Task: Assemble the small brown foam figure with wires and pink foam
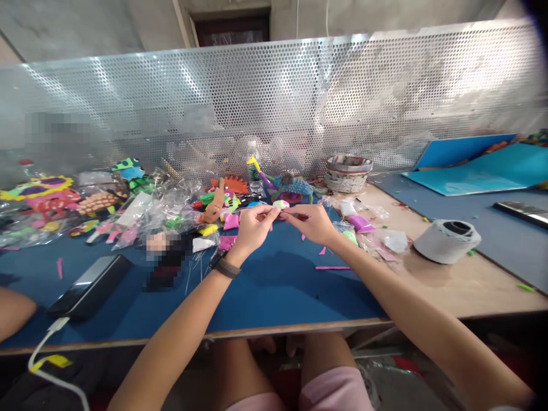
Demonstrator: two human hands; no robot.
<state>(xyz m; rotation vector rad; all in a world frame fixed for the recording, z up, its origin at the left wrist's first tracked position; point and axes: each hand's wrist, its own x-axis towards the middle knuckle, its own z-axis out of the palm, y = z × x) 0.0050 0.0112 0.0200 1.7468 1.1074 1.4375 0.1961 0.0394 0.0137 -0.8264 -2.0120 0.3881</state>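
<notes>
Above the blue table mat point(274, 291), my left hand point(257, 231) and my right hand point(311, 224) meet fingertip to fingertip, both closed in a pinch. What is between the fingers is too small to make out. A small pale green and pink lump point(281, 204), like modelling clay, shows right at the fingertips; I cannot tell if it is held or lies behind them. Packets of pink clay point(231, 221) lie just beyond my left hand. A purple packet point(362, 224) is to the right of my right hand. One thin pink strip point(333, 268) rests on the mat.
Colourful clay figures and plastic bags point(149, 208) crowd the left and back. A water bottle point(253, 165) and a woven basket point(349, 172) stand by the perforated metal screen point(265, 97). On the right is a grey-white cone point(447, 241); a cabled black device point(89, 288) lies left.
</notes>
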